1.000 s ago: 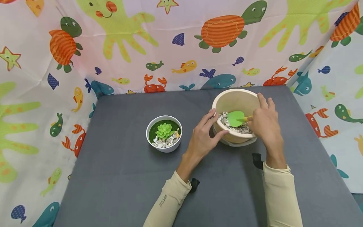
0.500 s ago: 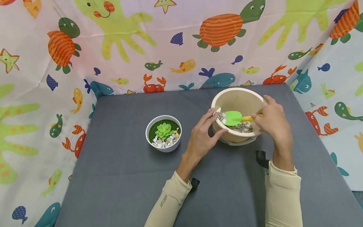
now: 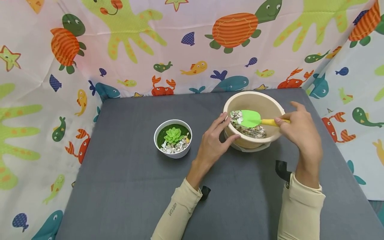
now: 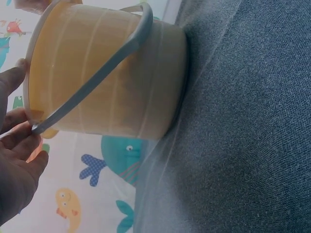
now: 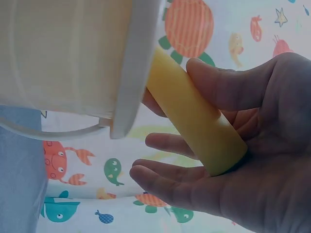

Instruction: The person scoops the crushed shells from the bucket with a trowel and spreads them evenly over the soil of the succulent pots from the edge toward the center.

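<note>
A cream bucket (image 3: 240, 96) stands at the right of the table, with a layer of small shells and pebbles (image 3: 255, 132) inside. My left hand (image 3: 211, 141) holds its rim, fingertips at the left side and thumb at the front. In the left wrist view those fingers are by the end of the bucket's grey carrying handle (image 4: 97, 77). With my right hand (image 3: 303, 133) I hold the yellow handle (image 5: 194, 116) of a toy shovel between thumb and fingers. The shovel's green blade (image 3: 251, 119) is inside the bucket, pointing left, with pale shell pieces at its tip.
To the left stands a small white pot (image 3: 174, 155) with a green succulent (image 3: 173, 136) and shell pieces. The table has a grey cloth (image 3: 129, 166). A curtain printed with sea animals (image 3: 135, 73) rises along the back and both sides.
My right hand has moved right, past the bucket's rim, showing more of the shovel's yellow handle. The blade first shifted left, then slightly back right. My left hand stays at the rim.
</note>
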Demonstrator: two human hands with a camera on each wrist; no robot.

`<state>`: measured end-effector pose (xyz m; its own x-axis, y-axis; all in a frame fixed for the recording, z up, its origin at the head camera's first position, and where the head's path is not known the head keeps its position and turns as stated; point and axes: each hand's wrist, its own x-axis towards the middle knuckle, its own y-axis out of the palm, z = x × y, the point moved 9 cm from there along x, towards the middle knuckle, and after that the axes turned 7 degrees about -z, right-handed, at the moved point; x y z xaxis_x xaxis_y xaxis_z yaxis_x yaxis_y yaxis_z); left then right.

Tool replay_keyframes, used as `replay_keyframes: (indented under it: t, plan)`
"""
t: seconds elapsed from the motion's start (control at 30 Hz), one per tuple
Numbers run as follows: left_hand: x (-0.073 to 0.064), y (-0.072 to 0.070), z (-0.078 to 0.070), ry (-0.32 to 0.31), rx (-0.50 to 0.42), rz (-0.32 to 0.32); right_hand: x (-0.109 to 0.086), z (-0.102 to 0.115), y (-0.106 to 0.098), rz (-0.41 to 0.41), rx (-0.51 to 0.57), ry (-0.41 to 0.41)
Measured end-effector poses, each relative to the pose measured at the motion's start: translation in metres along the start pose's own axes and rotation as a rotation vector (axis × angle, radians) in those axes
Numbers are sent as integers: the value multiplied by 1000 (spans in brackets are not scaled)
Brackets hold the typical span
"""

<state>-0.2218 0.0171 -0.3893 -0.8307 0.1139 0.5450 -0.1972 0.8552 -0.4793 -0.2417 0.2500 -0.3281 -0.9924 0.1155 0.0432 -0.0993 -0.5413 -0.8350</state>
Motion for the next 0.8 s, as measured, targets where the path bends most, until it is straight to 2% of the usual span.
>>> replay_keyframes:
  t: [0.3,0.53,0.8]
  plan:
    - [1,-2,1,9,18,8,-10,5,-14,-40,-15,-10]
    - [2,-1,-1,2,39,33,-17,8,-23,-55,-22,0]
    - [4,-2,-3,22,75,63,-22,13,-30,-75,-22,7]
